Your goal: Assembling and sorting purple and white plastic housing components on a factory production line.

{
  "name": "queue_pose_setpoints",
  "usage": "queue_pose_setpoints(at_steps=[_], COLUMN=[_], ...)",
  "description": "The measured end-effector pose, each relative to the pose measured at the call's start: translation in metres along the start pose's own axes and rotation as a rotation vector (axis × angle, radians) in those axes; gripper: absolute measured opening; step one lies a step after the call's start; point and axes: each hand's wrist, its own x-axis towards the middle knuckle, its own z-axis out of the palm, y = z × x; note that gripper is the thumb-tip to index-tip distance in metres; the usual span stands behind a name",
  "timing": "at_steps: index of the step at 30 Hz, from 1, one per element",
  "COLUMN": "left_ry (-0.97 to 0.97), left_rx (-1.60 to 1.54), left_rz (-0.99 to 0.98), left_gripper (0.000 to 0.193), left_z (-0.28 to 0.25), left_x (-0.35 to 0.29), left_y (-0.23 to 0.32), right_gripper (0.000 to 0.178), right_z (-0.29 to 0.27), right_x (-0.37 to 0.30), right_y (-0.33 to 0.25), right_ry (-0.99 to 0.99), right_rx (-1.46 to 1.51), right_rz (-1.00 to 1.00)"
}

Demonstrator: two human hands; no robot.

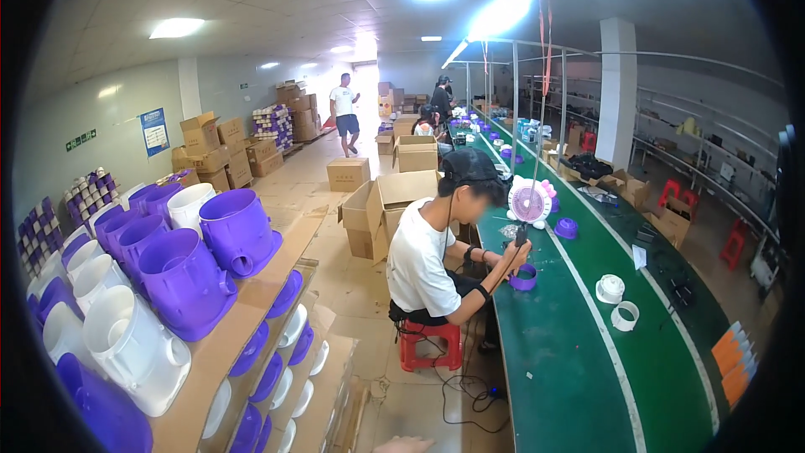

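Observation:
A small part of a hand, seemingly my right hand [404, 445], shows at the lower edge, its fingers mostly cut off. No held thing can be made out there. My left hand is out of view. Nearest to the visible hand are stacked cardboard layers [335, 386] and a red stool [432, 346]. A seated co-worker in a white shirt [419, 260] bends over the green workbench [570, 369], hands around a dark upright tool [521, 235] by a purple ring [523, 278]. A white and pink fan [531, 200] stands close by.
Purple housings [180, 285] and white housings [130, 344] crowd a cardboard-topped stack at left. Black cables [470, 394] lie on the floor beside the bench. Open cartons [369, 218] stand behind the co-worker. White round parts [610, 288] rest on the bench. Another person [344, 109] walks in the aisle.

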Motion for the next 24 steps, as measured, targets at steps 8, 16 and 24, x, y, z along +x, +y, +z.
queue_pose_setpoints(at_steps=[8, 16, 24], left_ry=[-0.013, -0.124, -0.100], left_rx=[-0.053, 0.006, -0.039], left_rz=[0.063, 0.021, 0.029], left_gripper=[0.062, 0.062, 0.062], left_z=[0.011, 0.012, -0.001], left_x=[-0.003, 0.005, -0.001], left_y=[0.000, -0.001, 0.013], right_gripper=[0.020, 0.018, 0.017], right_z=[-0.041, -0.038, -0.030], right_x=[0.059, 0.057, 0.055], right_y=[0.046, 0.040, 0.030], right_ry=[-0.177, -0.181, -0.186], right_rx=[-0.065, -0.166, -0.251], right_rz=[-0.043, 0.013, 0.063])
